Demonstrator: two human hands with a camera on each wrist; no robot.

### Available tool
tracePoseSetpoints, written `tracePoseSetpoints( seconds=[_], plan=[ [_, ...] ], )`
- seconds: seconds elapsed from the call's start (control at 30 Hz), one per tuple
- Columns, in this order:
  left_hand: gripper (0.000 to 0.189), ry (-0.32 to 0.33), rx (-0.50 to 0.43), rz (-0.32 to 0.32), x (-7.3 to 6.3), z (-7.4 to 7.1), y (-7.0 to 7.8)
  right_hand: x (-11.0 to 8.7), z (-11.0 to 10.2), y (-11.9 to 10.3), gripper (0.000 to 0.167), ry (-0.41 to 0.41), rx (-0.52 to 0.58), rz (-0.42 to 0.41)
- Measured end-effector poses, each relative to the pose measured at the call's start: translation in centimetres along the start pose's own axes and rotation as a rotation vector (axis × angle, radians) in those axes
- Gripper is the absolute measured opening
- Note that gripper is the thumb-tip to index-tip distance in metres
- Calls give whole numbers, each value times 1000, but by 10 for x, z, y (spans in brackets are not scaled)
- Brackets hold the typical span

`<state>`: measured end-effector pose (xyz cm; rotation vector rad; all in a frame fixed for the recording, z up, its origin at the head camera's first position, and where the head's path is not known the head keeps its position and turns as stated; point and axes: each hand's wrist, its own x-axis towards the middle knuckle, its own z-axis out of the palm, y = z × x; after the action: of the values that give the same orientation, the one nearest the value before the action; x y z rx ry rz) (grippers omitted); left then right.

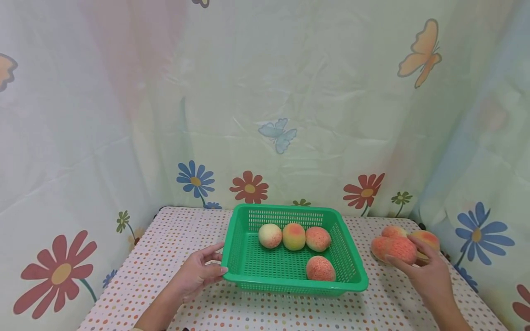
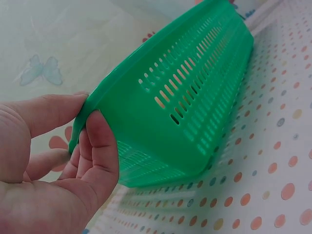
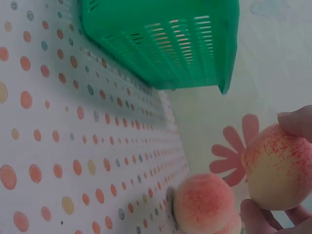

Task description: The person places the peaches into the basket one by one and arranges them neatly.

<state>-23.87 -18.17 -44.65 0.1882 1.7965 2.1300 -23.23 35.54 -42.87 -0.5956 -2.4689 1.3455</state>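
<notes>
A green plastic basket (image 1: pixel 290 286) stands on the dotted tabletop, with several peaches lying inside it, among them a yellow-red peach (image 1: pixel 294 237). My left hand (image 1: pixel 200 272) pinches the basket's left rim between thumb and fingers; the left wrist view shows this grip on the rim (image 2: pixel 105 87) up close. Off to the basket's right, my right hand (image 1: pixel 430 276) holds a pinkish-red peach (image 1: pixel 400 250) between thumb and fingers. In the right wrist view that peach (image 3: pixel 278 168) appears raised off the table. Beside and behind it sit other peaches, one of them yellow-orange (image 1: pixel 426 241).
A table covered in dotted cloth (image 1: pixel 198 317) bears everything. Curtains printed with flowers and butterflies (image 1: pixel 278 135) hang behind the table and along both sides. The loose peaches (image 3: pixel 204 202) sit near the table's right edge.
</notes>
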Motion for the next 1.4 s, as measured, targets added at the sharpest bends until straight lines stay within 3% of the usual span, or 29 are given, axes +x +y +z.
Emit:
tracePoseSetpoints(
  seconds=[0.3, 0.53, 0.73, 1.17, 1.4],
  plan=[
    [84, 3, 3, -4, -1, 1, 2, -5, 1, -11, 105, -54, -21, -32],
    [85, -2, -1, -2, -2, 1, 2, -10, 5, -15, 95, -97, 16, -138],
    [84, -5, -7, -2, -1, 0, 1, -13, 7, -20, 91, -130, -17, -192],
    [83, 7, -3, 4, -2, 1, 1, -15, 12, -40, 92, -305, 44, -224],
    [84, 13, -3, 0, -1, 1, 1, -12, 14, -51, 90, -357, 74, -233]
  ],
)
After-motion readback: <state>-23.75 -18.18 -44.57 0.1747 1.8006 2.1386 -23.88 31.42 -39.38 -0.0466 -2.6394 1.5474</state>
